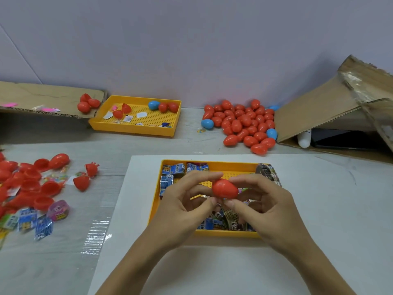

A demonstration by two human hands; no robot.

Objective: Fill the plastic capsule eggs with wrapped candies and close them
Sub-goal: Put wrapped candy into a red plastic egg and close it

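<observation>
Two bare forearms, no sleeves, short-nailed fingers (214,174)

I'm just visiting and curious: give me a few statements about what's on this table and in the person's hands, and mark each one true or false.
1. Both hands, left and right, hold one red egg. True.
2. The held egg is open in two halves. False: it looks closed.
3. The near yellow tray under the hands holds wrapped candies. True.
4. The pile of eggs at the back is all blue. False: mostly red, a few blue.
5. The far yellow tray holds only candies. False: it also holds red eggs and a blue one.
</observation>
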